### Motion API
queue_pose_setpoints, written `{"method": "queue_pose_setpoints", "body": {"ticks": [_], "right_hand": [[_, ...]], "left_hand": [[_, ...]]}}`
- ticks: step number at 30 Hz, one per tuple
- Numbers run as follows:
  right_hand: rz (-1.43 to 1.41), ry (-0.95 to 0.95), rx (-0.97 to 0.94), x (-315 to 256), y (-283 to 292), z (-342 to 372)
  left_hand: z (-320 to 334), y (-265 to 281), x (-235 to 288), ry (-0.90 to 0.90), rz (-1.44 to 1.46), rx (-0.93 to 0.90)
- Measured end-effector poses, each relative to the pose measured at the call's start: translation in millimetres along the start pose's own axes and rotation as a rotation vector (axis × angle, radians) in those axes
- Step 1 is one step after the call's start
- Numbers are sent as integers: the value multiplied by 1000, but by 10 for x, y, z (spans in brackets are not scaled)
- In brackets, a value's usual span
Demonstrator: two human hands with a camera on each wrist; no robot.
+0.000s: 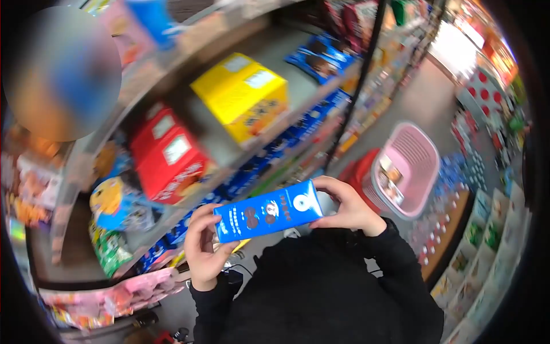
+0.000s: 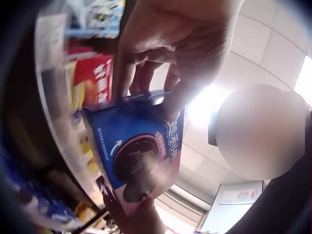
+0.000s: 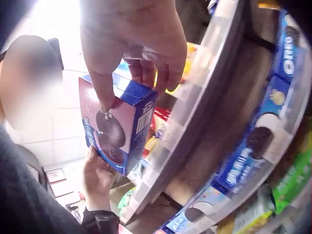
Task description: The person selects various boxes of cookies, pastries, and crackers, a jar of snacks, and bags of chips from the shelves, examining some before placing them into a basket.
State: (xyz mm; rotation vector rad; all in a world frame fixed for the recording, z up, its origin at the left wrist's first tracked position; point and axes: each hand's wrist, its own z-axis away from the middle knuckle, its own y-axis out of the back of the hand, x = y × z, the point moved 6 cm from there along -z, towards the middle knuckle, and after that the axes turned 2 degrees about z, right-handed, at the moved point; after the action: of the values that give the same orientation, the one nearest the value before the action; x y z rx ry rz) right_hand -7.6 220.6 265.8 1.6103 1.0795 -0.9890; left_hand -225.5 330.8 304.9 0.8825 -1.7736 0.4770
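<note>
A blue box (image 1: 266,211) with cookie pictures is held level between both hands in the head view. The left hand (image 1: 207,246) grips its left end, and the right hand (image 1: 349,209) grips the right end with thumb and fingers. In the left wrist view, the left hand (image 2: 178,44) pinches one end of the box (image 2: 131,146), whose blue and pink face shows. From the right wrist view, the right hand (image 3: 131,44) has its thumb on the box's (image 3: 117,122) pink face, and a barcode shows on a narrow side.
Curved store shelves (image 1: 220,157) hold a yellow box (image 1: 243,94), a red box (image 1: 169,155) and snack bags (image 1: 117,203). A pink basket (image 1: 409,166) with some items in it stands at the right. Blue cookie packs (image 3: 258,139) line a lower shelf.
</note>
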Motion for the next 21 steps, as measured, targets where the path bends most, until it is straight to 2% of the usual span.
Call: {"method": "queue_pose_setpoints", "body": {"ticks": [3, 6, 7, 9, 10, 13, 14, 15, 16, 18, 20, 21], "right_hand": [[-169, -187, 134, 330, 193, 474], [-198, -324, 243, 634, 423, 891], [-202, -345, 250, 715, 485, 1014], [-415, -516, 370, 955, 658, 1286], [-420, -526, 368, 1039, 751, 1393], [-617, -640, 552, 1360, 1086, 1792], [-625, -647, 546, 1463, 1194, 1898], [-620, -672, 622, 1600, 1341, 2039], [-614, -697, 699, 1752, 1486, 2194], [-654, -736, 714, 2085, 1697, 2494], [-805, -849, 934, 2383, 1905, 2808], [-791, -851, 984, 2454, 2052, 2836]], "left_hand": [[-103, -441, -490, 255, 152, -109], [-227, -994, -922, 528, 328, -288], [-255, -1172, -1070, 542, 339, -326], [-308, -1534, -1351, 608, 307, -384], [-346, -1729, -1452, 620, 298, -416], [-441, -2343, -1695, 722, 334, -451], [-454, -2568, -1792, 765, 356, -469], [-466, -2781, -1905, 765, 314, -504], [-457, -2979, -2063, 776, 193, -557], [-432, -3426, -2274, 752, 129, -681], [-433, -3897, -2391, 750, 161, -807], [-481, -4112, -2386, 799, 92, -895]]}}
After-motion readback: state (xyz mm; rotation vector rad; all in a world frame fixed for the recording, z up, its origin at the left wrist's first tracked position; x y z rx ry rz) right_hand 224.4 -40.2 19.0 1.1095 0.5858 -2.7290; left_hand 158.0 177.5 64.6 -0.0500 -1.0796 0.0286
